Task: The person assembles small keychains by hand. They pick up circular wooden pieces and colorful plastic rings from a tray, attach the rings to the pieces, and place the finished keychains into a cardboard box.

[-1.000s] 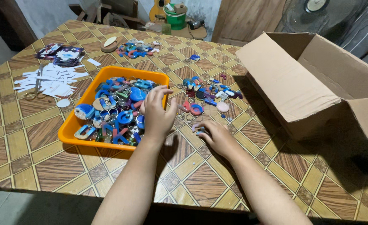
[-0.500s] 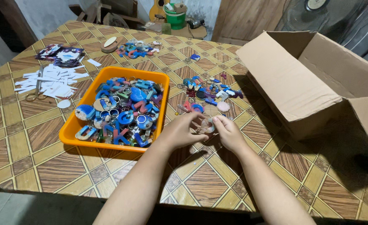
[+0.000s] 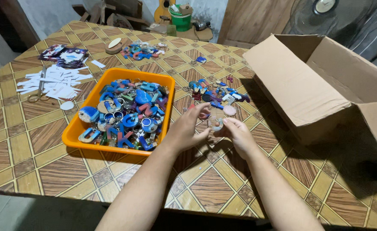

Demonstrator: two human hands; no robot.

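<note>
Both of my hands meet just right of the orange tray point(image 3: 76, 133), above the table. My left hand point(image 3: 187, 130) and my right hand point(image 3: 236, 133) pinch a small clear round keychain piece point(image 3: 216, 122) between their fingertips. The tray is heaped with colourful letter-shaped keychains point(image 3: 128, 112), mostly blue, with metal rings. A loose pile of similar keychain pieces point(image 3: 216, 95) lies on the table just beyond my hands.
A large open cardboard box point(image 3: 325, 85) lies on its side at the right. White paper slips with scissors point(image 3: 47, 83) and printed packets point(image 3: 66, 54) sit at the left. Another small pile of keychains point(image 3: 141, 50) lies at the back, behind it a green bucket point(image 3: 181, 19).
My left hand left the tray and came right to meet my right hand. Both hands lifted a small clear piece off the table and now hold it together.
</note>
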